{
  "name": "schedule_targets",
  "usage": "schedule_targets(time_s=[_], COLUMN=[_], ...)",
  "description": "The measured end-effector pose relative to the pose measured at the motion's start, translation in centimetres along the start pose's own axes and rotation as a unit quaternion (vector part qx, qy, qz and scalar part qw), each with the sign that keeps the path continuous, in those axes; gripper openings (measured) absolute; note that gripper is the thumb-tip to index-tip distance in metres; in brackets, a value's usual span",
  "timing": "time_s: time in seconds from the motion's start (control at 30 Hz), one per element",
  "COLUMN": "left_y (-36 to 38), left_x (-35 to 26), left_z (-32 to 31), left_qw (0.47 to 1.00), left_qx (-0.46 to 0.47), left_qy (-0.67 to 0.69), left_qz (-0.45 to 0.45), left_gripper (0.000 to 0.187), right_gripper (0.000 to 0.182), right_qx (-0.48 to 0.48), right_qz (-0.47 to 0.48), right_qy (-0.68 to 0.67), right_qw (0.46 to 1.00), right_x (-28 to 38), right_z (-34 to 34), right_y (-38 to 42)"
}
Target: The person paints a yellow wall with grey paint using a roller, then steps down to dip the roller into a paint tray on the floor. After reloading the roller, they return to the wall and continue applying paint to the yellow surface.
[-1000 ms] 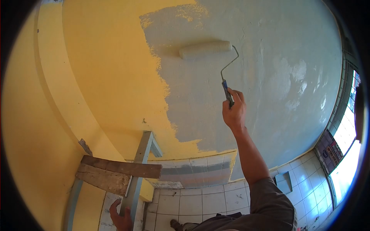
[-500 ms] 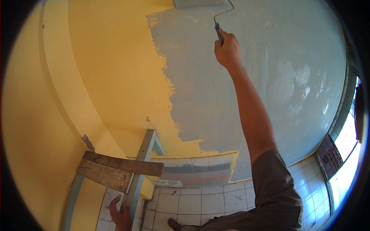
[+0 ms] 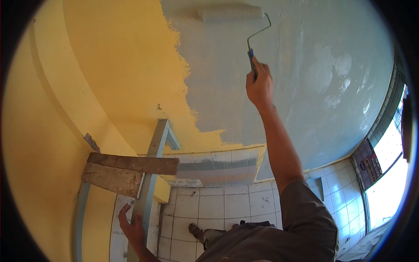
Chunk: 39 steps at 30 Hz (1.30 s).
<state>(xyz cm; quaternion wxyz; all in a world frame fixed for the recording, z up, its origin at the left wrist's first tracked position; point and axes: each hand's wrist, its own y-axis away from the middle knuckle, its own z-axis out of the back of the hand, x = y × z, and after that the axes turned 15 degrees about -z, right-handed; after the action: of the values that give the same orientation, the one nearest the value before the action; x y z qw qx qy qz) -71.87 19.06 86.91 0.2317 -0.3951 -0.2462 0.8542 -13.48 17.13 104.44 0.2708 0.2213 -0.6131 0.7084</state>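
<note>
My right hand [image 3: 260, 88] is closed round the handle of a paint roller [image 3: 231, 13], arm stretched up in front of me. The roller's long pale sleeve lies level against the grey-painted part of the wall [image 3: 227, 78], to the right of the ragged border with the yellow paint [image 3: 118, 56]. A bent wire frame joins sleeve and handle. Low on the left, my left hand [image 3: 133, 229] has its fingers curved and apart, holding nothing. It is beside a grey-blue wooden beam [image 3: 150, 187], just below some worn brown boards [image 3: 131, 166].
White floor tiles [image 3: 211, 205] lie below, with my sandalled foot [image 3: 194, 229] on them. A tiled strip [image 3: 214, 168] runs along the wall's base. To the right are a bright opening [image 3: 386, 192] and a dark printed sign [image 3: 367, 167].
The roller and my right hand have come down the wall, so the whole sleeve now shows. My view has tilted downward. The left hand remains by the beam, fingers apart.
</note>
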Motion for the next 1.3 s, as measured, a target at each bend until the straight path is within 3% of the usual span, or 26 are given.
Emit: schedule_targets(time_s=[0.33, 0.73, 0.83, 0.9, 1.0, 1.3], left_y=[-0.1, -0.1, -0.2, -0.1, 0.0, -0.5], left_x=[-0.1, 0.7, 0.4, 0.3, 1.0, 0.5], left_z=[-0.2, -0.4, -0.6, -0.6, -0.4, -1.6], left_qw=[1.0, 0.999, 0.998, 0.998, 0.996, 0.994], left_qx=[0.025, 0.048, 0.052, 0.058, 0.067, 0.06], left_qy=[-0.011, -0.023, -0.029, -0.034, -0.065, -0.051], left_qz=[0.01, 0.004, 0.002, 0.004, -0.013, 0.077], left_gripper=[0.047, 0.05, 0.05, 0.051, 0.05, 0.053], right_gripper=[0.044, 0.043, 0.04, 0.037, 0.036, 0.04], right_qx=[0.028, 0.072, 0.057, 0.175, 0.167, 0.227], right_qz=[-0.057, -0.131, -0.206, -0.355, -0.375, -0.445], right_qy=[-0.015, 0.01, 0.002, -0.024, -0.012, 0.063], right_qw=[0.998, 0.989, 0.977, 0.918, 0.912, 0.864], right_x=[-9.2, -15.4, -16.9, -17.9, -17.8, -21.5], right_z=[-0.5, 0.8, 0.6, 0.9, 2.9, 9.2], right_y=[14.3, 24.4, 26.0, 27.3, 29.8, 38.0])
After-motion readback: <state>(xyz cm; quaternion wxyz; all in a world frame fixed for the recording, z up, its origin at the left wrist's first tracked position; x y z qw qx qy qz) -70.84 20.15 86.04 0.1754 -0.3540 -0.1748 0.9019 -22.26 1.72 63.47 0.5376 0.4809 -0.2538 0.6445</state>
